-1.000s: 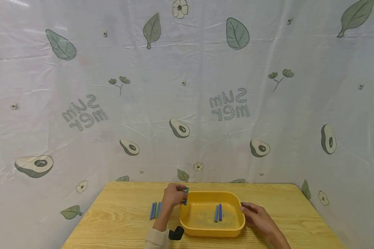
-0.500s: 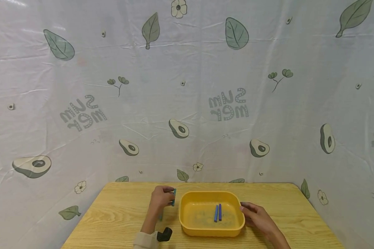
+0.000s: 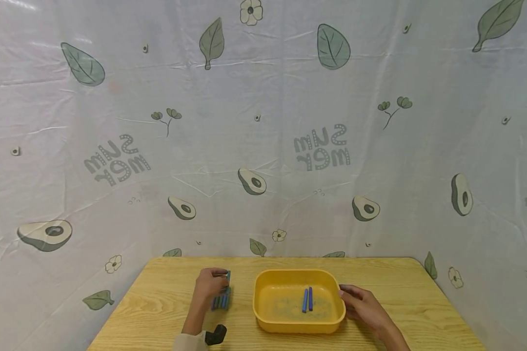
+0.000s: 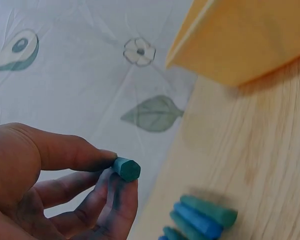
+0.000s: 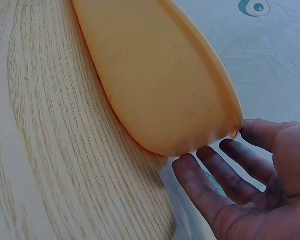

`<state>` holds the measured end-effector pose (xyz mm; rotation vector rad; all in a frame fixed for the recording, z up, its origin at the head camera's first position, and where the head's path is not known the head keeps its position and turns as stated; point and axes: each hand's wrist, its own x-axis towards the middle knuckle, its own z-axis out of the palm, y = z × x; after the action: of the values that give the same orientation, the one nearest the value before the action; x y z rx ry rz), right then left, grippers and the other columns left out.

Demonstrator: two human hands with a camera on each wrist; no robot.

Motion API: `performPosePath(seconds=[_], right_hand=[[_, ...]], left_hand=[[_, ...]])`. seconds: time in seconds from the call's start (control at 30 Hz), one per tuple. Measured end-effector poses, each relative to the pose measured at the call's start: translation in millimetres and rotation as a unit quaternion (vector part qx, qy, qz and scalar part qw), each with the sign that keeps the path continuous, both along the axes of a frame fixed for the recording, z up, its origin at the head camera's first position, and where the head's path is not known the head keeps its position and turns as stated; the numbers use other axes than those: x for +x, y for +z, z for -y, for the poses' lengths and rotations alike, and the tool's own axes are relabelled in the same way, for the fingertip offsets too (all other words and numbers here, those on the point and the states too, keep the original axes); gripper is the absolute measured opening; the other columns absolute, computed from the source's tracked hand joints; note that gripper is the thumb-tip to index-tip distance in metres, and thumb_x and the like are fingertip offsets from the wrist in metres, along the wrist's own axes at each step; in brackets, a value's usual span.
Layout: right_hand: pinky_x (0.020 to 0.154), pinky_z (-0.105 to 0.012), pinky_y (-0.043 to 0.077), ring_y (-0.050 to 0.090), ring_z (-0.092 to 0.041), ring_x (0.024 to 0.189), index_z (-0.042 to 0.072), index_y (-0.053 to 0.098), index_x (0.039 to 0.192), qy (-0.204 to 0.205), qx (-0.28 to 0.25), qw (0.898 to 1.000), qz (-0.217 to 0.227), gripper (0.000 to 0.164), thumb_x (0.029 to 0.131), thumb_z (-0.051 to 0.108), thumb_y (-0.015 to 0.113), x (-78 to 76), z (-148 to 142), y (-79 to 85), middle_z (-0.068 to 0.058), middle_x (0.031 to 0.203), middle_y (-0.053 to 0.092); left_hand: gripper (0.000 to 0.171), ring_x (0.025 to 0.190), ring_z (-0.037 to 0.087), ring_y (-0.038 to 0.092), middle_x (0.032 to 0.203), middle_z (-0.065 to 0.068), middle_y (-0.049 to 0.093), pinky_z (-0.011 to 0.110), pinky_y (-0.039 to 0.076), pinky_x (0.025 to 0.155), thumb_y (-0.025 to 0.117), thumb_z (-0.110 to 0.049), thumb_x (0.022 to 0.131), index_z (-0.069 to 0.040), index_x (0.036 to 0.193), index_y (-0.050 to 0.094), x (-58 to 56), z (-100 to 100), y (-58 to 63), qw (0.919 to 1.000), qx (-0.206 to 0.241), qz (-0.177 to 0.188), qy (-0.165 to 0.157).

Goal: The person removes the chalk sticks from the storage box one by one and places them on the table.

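My left hand (image 3: 210, 283) pinches a teal chalk stick (image 4: 128, 169) between thumb and fingertips, with bluish dust on the fingers. Just below it, several blue and green chalk sticks (image 3: 221, 302) lie side by side on the table, left of a yellow tray (image 3: 298, 327). Inside that tray lie a blue chalk stick (image 3: 305, 301) and a violet-blue one (image 3: 310, 299), amid smudges of blue dust. My right hand (image 3: 365, 308) is at the tray's right side. In the right wrist view its extended fingers touch the outer wall and the thumb tip is at the rim.
The wooden table (image 3: 413, 282) carries the tray and the chalk. A pale printed sheet (image 3: 263, 146) hangs behind the table's back edge and along both sides. A black strap-like piece (image 3: 216, 335) sits by the left sleeve.
My left hand has moved left with the teal chalk stick, from the tray's left rim to over the row of chalk sticks. My right hand has stayed at the tray.
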<state>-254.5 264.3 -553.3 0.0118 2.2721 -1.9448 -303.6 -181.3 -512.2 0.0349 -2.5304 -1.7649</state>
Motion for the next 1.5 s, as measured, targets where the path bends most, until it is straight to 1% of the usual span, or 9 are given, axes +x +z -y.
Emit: performPosePath(seconds=[0.27, 0.37, 0.5, 0.63, 0.83, 1.13, 1.27, 1.4, 1.5], right_hand=[[0.096, -0.045, 0.065, 0.072, -0.037, 0.125, -0.015, 0.040, 0.157, 0.005, -0.005, 1.000, -0.001, 0.068, 0.112, 0.031, 0.059, -0.4, -0.5, 1.9, -0.036, 0.153, 0.053], [0.095, -0.044, 0.065, 0.073, -0.036, 0.123, -0.016, 0.039, 0.157, 0.007, -0.006, 1.000, 0.000, 0.069, 0.111, 0.032, 0.060, 0.3, -1.0, 2.4, -0.036, 0.153, 0.053], [0.094, -0.044, 0.065, 0.074, -0.035, 0.121, -0.015, 0.040, 0.157, 0.006, -0.007, 1.000, 0.004, 0.070, 0.111, 0.033, 0.061, 0.8, -1.2, 2.9, -0.036, 0.152, 0.054], [0.094, -0.044, 0.065, 0.075, -0.035, 0.121, -0.015, 0.040, 0.157, 0.004, -0.006, 1.000, 0.006, 0.069, 0.111, 0.033, 0.060, 0.0, -1.4, 3.2, -0.036, 0.152, 0.055], [0.095, -0.046, 0.065, 0.073, -0.038, 0.123, -0.016, 0.038, 0.158, 0.005, -0.003, 1.000, 0.008, 0.068, 0.113, 0.031, 0.057, -2.1, -1.8, 2.9, -0.036, 0.153, 0.054], [0.095, -0.046, 0.065, 0.073, -0.039, 0.123, -0.017, 0.040, 0.156, -0.001, -0.001, 1.000, 0.003, 0.068, 0.112, 0.031, 0.059, -2.3, -0.2, 2.3, -0.037, 0.152, 0.054], [0.095, -0.045, 0.065, 0.073, -0.038, 0.123, -0.017, 0.041, 0.156, -0.005, -0.002, 1.000, 0.005, 0.067, 0.112, 0.031, 0.060, -1.9, 0.9, 1.9, -0.037, 0.150, 0.056], [0.095, -0.046, 0.065, 0.073, -0.039, 0.123, -0.016, 0.041, 0.156, -0.006, -0.005, 1.000, 0.012, 0.067, 0.112, 0.031, 0.059, -1.8, 1.5, 1.5, -0.036, 0.150, 0.056], [0.094, -0.046, 0.065, 0.074, -0.037, 0.120, -0.015, 0.043, 0.156, -0.013, -0.007, 1.000, 0.021, 0.066, 0.111, 0.031, 0.060, -2.2, 2.7, 1.4, -0.035, 0.150, 0.057]], left_hand=[[0.040, 0.089, 0.029, 0.076, 0.115, 0.031, 0.074, 0.047, 0.067, 0.078, 0.069, 0.002, 0.089, 0.013, 0.127, 0.071, -0.8, 21.6, -10.0, 0.9994, -0.012, 0.003, 0.032], [0.039, 0.090, 0.028, 0.075, 0.115, 0.030, 0.074, 0.044, 0.065, 0.075, 0.071, 0.000, 0.087, 0.011, 0.125, 0.074, -2.2, 28.0, -13.9, 0.9982, -0.036, 0.006, 0.048], [0.037, 0.092, 0.027, 0.074, 0.117, 0.031, 0.074, 0.041, 0.064, 0.074, 0.073, -0.001, 0.087, 0.010, 0.122, 0.075, -2.8, 34.5, -18.3, 0.9969, -0.056, 0.006, 0.055], [0.036, 0.094, 0.030, 0.073, 0.119, 0.033, 0.073, 0.043, 0.065, 0.074, 0.072, -0.001, 0.088, 0.011, 0.122, 0.075, -2.4, 39.1, -22.6, 0.9970, -0.055, 0.008, 0.054], [0.033, 0.099, 0.037, 0.072, 0.120, 0.034, 0.073, 0.050, 0.062, 0.083, 0.073, -0.005, 0.085, 0.010, 0.114, 0.078, -5.0, 43.1, -30.5, 0.9920, -0.109, -0.002, 0.063], [0.034, 0.085, 0.030, 0.068, 0.109, 0.030, 0.077, 0.037, 0.058, 0.068, 0.070, -0.005, 0.080, 0.009, 0.110, 0.079, -3.4, 46.4, -39.2, 0.9892, -0.127, -0.003, 0.073], [0.035, 0.079, 0.027, 0.065, 0.102, 0.026, 0.078, 0.034, 0.054, 0.064, 0.068, -0.005, 0.079, 0.010, 0.109, 0.079, -3.0, 47.0, -40.9, 0.9871, -0.142, -0.010, 0.072], [0.036, 0.074, 0.025, 0.063, 0.095, 0.021, 0.078, 0.032, 0.052, 0.061, 0.067, -0.004, 0.079, 0.010, 0.110, 0.079, -3.7, 47.5, -42.6, 0.9870, -0.144, -0.003, 0.071], [0.036, 0.077, 0.026, 0.062, 0.098, 0.024, 0.078, 0.034, 0.051, 0.062, 0.067, -0.004, 0.080, 0.010, 0.111, 0.079, -3.1, 47.4, -43.8, 0.9869, -0.146, 0.001, 0.068]])
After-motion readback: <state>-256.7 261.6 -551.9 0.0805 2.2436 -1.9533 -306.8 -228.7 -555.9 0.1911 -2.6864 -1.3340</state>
